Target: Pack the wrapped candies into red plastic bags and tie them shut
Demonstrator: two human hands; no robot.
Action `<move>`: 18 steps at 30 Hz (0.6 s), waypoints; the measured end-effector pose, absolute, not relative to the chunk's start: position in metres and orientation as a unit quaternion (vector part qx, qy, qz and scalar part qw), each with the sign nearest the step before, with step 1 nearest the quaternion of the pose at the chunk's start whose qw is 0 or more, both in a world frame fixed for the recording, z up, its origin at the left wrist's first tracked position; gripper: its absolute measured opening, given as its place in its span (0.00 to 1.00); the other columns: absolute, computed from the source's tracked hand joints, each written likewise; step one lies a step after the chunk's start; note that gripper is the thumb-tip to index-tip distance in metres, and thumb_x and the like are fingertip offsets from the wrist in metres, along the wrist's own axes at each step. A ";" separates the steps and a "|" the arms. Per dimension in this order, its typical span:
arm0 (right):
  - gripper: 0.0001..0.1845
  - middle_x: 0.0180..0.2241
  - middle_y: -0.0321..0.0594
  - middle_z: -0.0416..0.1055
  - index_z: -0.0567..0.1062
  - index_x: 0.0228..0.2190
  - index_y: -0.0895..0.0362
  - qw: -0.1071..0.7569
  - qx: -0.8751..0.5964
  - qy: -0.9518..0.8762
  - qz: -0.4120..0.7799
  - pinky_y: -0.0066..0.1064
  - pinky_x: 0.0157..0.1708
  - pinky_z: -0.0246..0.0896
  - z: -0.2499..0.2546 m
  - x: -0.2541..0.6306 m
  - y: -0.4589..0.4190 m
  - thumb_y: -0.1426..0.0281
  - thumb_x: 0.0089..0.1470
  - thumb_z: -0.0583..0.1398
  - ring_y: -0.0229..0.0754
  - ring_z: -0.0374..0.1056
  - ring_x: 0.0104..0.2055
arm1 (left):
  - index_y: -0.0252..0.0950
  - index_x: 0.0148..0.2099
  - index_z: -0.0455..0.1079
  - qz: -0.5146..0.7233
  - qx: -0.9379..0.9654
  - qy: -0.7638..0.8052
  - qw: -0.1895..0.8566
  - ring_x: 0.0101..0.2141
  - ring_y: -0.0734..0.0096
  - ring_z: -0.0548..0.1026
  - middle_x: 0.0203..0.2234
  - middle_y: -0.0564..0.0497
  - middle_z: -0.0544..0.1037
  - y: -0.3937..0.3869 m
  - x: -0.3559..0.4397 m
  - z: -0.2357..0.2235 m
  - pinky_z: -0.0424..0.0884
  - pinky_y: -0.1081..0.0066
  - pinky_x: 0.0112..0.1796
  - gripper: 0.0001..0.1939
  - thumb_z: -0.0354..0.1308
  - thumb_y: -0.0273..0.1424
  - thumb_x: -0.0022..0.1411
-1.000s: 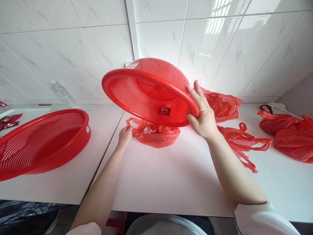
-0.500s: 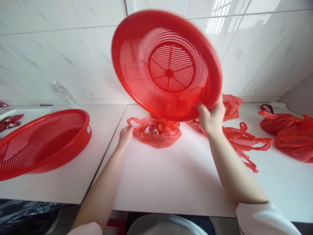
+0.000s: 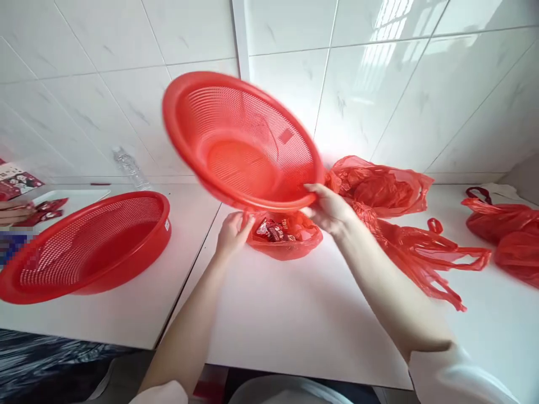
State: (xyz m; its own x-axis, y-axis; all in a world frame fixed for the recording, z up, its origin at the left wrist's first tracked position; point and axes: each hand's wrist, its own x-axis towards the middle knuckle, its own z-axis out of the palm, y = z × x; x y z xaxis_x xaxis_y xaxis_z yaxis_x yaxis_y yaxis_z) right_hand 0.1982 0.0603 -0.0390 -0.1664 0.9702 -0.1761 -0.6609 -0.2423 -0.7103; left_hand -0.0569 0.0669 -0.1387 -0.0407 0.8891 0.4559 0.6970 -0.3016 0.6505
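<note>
My right hand (image 3: 330,210) grips the near right rim of a round red plastic colander (image 3: 242,163), thumb inside the rim. The colander is held tilted in the air, and no contents show in it. Below it on the table sits an open red plastic bag (image 3: 286,251) with several small wrapped packets (image 3: 275,231) inside. At the bag's left edge, my left hand (image 3: 233,231) is closed with thumb and fingers pinched on the thin plastic. The colander hides the back of the bag.
Left, a second red colander (image 3: 164,247) stands near a white tray (image 3: 90,194) with packets and a clear plastic bottle (image 3: 131,168). A co-worker's blurred hand (image 3: 17,213) is at far left. Red bags (image 3: 383,191) lie right, with filled ones (image 3: 505,224) beyond. A tiled wall (image 3: 286,106) backs the table.
The colander has come down and left, and tipped so its inside faces more upward. My left hand has shifted slightly right beside the bag. The whole view has swung a little left.
</note>
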 end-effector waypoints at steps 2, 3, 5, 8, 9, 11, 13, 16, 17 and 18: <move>0.06 0.23 0.33 0.67 0.67 0.33 0.58 0.525 -0.311 -0.234 0.757 0.25 0.26 0.76 -0.037 0.162 0.070 0.78 0.60 0.52 0.34 0.67 0.25 | 0.39 0.47 0.74 0.396 0.717 0.569 0.079 0.50 0.56 0.73 0.46 0.44 0.78 0.062 -0.046 -0.142 0.67 0.60 0.52 0.18 0.58 0.45 0.61; 0.07 0.22 0.32 0.65 0.66 0.32 0.58 0.510 -0.318 -0.231 0.765 0.25 0.26 0.76 -0.038 0.145 0.075 0.78 0.61 0.52 0.33 0.67 0.24 | 0.39 0.46 0.74 0.371 0.737 0.561 0.064 0.50 0.56 0.73 0.46 0.44 0.77 0.059 -0.042 -0.144 0.67 0.60 0.52 0.17 0.57 0.44 0.62; 0.08 0.21 0.31 0.61 0.64 0.30 0.58 0.490 -0.342 -0.228 0.769 0.25 0.26 0.76 -0.043 0.115 0.087 0.78 0.62 0.52 0.32 0.64 0.23 | 0.38 0.42 0.74 0.315 0.781 0.537 0.053 0.47 0.58 0.74 0.43 0.44 0.78 0.054 -0.035 -0.145 0.68 0.62 0.50 0.14 0.55 0.42 0.64; 0.08 0.22 0.29 0.59 0.63 0.31 0.57 0.482 -0.376 -0.219 0.761 0.27 0.27 0.75 -0.058 0.084 0.103 0.79 0.61 0.52 0.31 0.60 0.21 | 0.38 0.31 0.72 0.255 0.818 0.511 0.065 0.38 0.60 0.76 0.33 0.46 0.79 0.049 -0.031 -0.145 0.70 0.65 0.40 0.14 0.57 0.42 0.63; 0.07 0.22 0.29 0.59 0.63 0.32 0.57 0.480 -0.387 -0.216 0.757 0.28 0.28 0.75 -0.064 0.077 0.106 0.80 0.60 0.52 0.31 0.60 0.22 | 0.38 0.29 0.71 0.246 0.821 0.511 0.065 0.36 0.60 0.76 0.31 0.47 0.78 0.048 -0.031 -0.145 0.69 0.66 0.37 0.14 0.57 0.42 0.62; 0.07 0.24 0.30 0.59 0.63 0.35 0.57 0.476 -0.408 -0.216 0.749 0.29 0.29 0.76 -0.077 0.066 0.110 0.80 0.60 0.52 0.33 0.62 0.23 | 0.38 0.28 0.71 0.232 0.822 0.516 0.067 0.31 0.61 0.76 0.28 0.46 0.78 0.047 -0.032 -0.145 0.67 0.67 0.32 0.15 0.56 0.41 0.63; 0.06 0.26 0.31 0.61 0.64 0.37 0.57 0.472 -0.424 -0.222 0.740 0.30 0.30 0.75 -0.089 0.060 0.113 0.79 0.61 0.51 0.34 0.63 0.25 | 0.37 0.29 0.72 0.222 0.821 0.521 0.071 0.28 0.62 0.75 0.26 0.46 0.77 0.047 -0.033 -0.145 0.65 0.68 0.29 0.14 0.55 0.39 0.64; 0.04 0.28 0.33 0.62 0.65 0.39 0.57 0.469 -0.431 -0.251 0.729 0.30 0.33 0.75 -0.098 0.058 0.113 0.75 0.63 0.51 0.34 0.65 0.28 | 0.37 0.32 0.73 0.219 0.821 0.521 0.076 0.29 0.62 0.75 0.28 0.46 0.78 0.047 -0.034 -0.144 0.63 0.69 0.28 0.12 0.55 0.37 0.64; 0.04 0.29 0.34 0.64 0.65 0.38 0.57 0.466 -0.427 -0.267 0.727 0.30 0.34 0.74 -0.098 0.062 0.112 0.74 0.63 0.51 0.34 0.66 0.29 | 0.37 0.33 0.74 0.221 0.822 0.520 0.075 0.31 0.62 0.76 0.30 0.46 0.79 0.047 -0.034 -0.144 0.63 0.69 0.29 0.11 0.55 0.37 0.64; 0.05 0.30 0.35 0.65 0.67 0.37 0.58 0.460 -0.422 -0.287 0.727 0.30 0.36 0.74 -0.096 0.068 0.109 0.72 0.64 0.51 0.35 0.66 0.30 | 0.38 0.33 0.73 0.223 0.821 0.520 0.075 0.32 0.62 0.76 0.31 0.46 0.79 0.047 -0.034 -0.144 0.63 0.69 0.30 0.12 0.55 0.37 0.64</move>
